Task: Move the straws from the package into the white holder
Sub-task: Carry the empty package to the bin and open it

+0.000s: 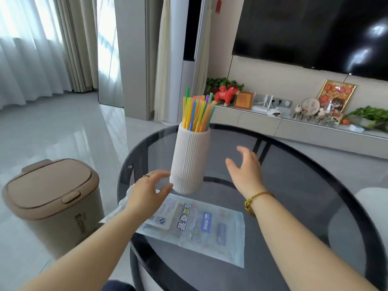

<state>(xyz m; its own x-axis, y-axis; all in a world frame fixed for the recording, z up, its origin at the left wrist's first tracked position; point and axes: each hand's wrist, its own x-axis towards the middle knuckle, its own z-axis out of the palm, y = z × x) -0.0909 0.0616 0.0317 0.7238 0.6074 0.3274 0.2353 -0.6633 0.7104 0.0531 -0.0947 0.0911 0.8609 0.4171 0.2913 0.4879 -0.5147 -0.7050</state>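
Observation:
A white ribbed holder (190, 159) stands upright on the round dark glass table (294, 185), filled with several coloured straws (196, 111) that stick out of its top. In front of it the clear plastic package (201, 225) with blue print lies flat on the glass. My left hand (147, 191) hovers open just left of the holder's base, fingertips close to it. My right hand (244, 169) is open to the right of the holder, fingers spread, a small gap away. Neither hand holds anything.
A tan lidded bin (52, 202) stands on the floor left of the table. Behind the table runs a low TV cabinet (294, 124) with ornaments and plants, under a wall-mounted TV (315, 30). A white seat edge (371, 198) shows at right.

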